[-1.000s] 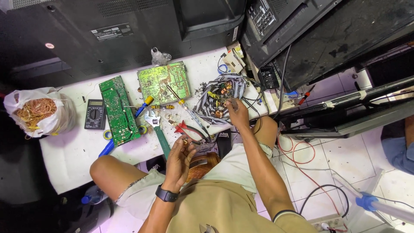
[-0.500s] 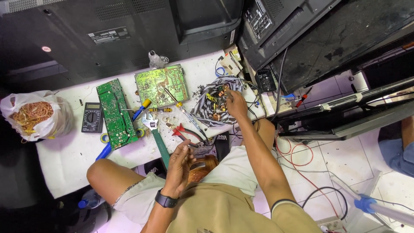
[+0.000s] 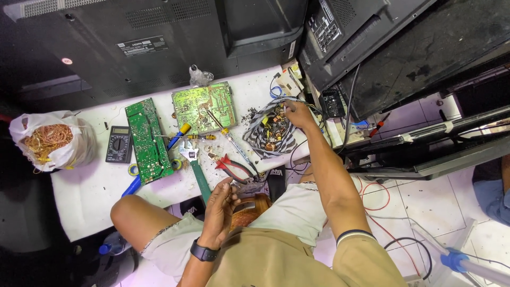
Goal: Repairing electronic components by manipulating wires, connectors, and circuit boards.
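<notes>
Seated person, head view looking down on a white worktop (image 3: 95, 196). Right hand (image 3: 297, 113) reaches out to the far right part of the worktop, fingers pinched narrow inside a striped bag (image 3: 271, 133) lying open and full of small yellow and copper-coloured parts — whether it actually grips a part, cannot tell. Left hand (image 3: 222, 208) sits low at the near edge of the worktop over the lap, fingers curled half closed against a copper-wound coil (image 3: 249, 207) resting between the knees; touching it, firm grip cannot be told. Black watch (image 3: 201, 251) on that wrist.

On the worktop: red-handled pliers (image 3: 234, 166) just beyond the left hand, near edge; green-handled adjustable wrench (image 3: 196, 170) beside them, handle hanging over the near edge. Light green circuit board (image 3: 204, 106) at the far edge, middle, a yellow-handled screwdriver (image 3: 226, 133) lying across its corner. Dark green circuit board (image 3: 147, 139) left of it — long, narrow, running far to near. Black multimeter (image 3: 118, 143) just left of that board. Blue-handled tool (image 3: 133, 185) pokes out under the dark board's near end. White plastic bag of copper wire (image 3: 48, 141) at the left edge. Black TV backs (image 3: 159, 37) stand beyond the far edge.
</notes>
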